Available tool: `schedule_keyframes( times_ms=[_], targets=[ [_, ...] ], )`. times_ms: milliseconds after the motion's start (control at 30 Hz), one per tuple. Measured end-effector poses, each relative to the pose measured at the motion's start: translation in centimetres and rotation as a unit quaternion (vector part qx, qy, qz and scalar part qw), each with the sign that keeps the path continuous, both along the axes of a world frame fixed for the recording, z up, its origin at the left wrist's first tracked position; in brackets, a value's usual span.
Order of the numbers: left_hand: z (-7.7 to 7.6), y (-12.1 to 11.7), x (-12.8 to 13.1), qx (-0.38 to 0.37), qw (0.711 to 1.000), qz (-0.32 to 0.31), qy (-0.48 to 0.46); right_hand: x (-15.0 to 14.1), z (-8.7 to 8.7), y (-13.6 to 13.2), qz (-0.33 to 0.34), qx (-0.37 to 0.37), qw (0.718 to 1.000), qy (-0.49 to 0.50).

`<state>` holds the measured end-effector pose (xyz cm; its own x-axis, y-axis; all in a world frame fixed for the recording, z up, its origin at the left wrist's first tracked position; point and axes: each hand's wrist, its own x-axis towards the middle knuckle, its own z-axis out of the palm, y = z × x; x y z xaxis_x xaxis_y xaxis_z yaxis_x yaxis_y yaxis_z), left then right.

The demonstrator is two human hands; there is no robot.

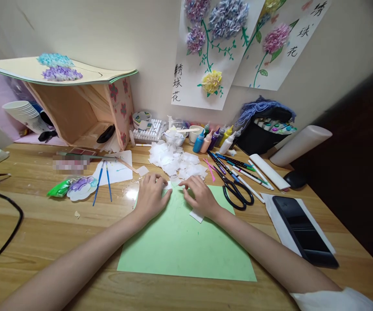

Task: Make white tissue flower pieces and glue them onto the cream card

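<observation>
Wooden tabletop (59, 242) beneath a flat green sheet (186, 250). At the sheet's far edge, a loose heap of white paper pieces (165, 160): probably very light, soft, easily creased; best pinched singly by a free edge. Across the sheet's right edge, black-handled scissors (230, 183). Over the sheet's far part, left hand (153, 194) and right hand (202, 197), both loosely curled; cannot tell whether pinching anything. On the sheet, partly hidden by the right hand, a small white slip (196, 216).
</observation>
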<state>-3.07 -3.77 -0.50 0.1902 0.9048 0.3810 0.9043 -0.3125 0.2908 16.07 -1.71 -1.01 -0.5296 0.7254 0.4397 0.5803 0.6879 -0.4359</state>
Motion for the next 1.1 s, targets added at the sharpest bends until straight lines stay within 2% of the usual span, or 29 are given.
schedule_keyframes(
  times_ms=[200, 400, 600, 733, 933, 1100],
  targets=[
    [-0.4, 0.3, -0.1, -0.006, 1.0, -0.011, -0.004, -0.1, -0.1, 0.1, 0.018, -0.009, 1.0, 0.009],
    [-0.5, 0.4, 0.1, -0.014, 0.997, -0.035, -0.072, -0.3, -0.2, -0.2, 0.02, -0.027, 0.999, 0.019],
    [-0.3, -0.5, 0.7, -0.027, 0.998, -0.049, -0.001, -0.3, -0.2, -0.2, 0.005, -0.047, 0.998, 0.027],
    [-0.4, -0.4, 0.8, -0.018, 0.999, -0.026, 0.044, -0.3, -0.1, -0.1, 0.002, -0.053, 0.998, 0.032],
    [-0.4, -0.2, 0.8, -0.003, 0.998, -0.031, 0.059, -0.3, -0.2, -0.2, 0.005, -0.049, 0.998, 0.029],
    [0.0, -0.8, 1.0, -0.027, 0.997, -0.044, 0.054, -0.3, -0.3, -0.2, 0.004, -0.048, 0.998, 0.033]
  ],
)
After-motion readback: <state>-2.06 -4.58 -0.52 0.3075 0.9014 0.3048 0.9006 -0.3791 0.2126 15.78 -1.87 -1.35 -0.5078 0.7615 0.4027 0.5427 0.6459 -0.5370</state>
